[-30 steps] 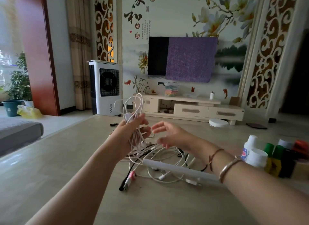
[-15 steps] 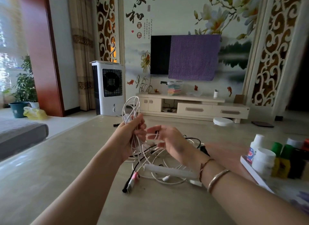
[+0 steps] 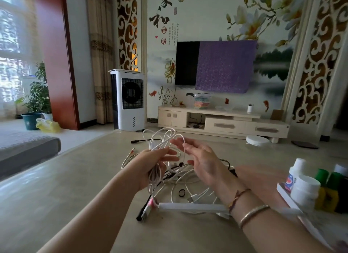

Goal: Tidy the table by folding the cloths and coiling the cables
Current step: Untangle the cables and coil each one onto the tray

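My left hand (image 3: 150,166) grips a bundle of looped white cable (image 3: 162,138) and holds it up above the beige table (image 3: 56,196); the loops stick out above my fist. Just to its right, my right hand (image 3: 203,160) is spread with straight fingers, its fingertips touching the loops. Below both hands a tangle of white and black cables (image 3: 188,185) lies on the table. A white strip (image 3: 192,207) and a black plug with a pink connector (image 3: 146,210) lie at the tangle's near edge. No cloths are in view.
A tray with white, green and yellow bottles (image 3: 310,188) stands at the table's right edge. A small black ring (image 3: 181,193) lies among the cables, and a black cable end (image 3: 137,141) lies farther back. Beyond the table are a white air cooler (image 3: 129,100) and a TV cabinet (image 3: 222,123).
My right hand has risen from the tangle and opened beside the loops. My left hand kept its grip on the bundle.
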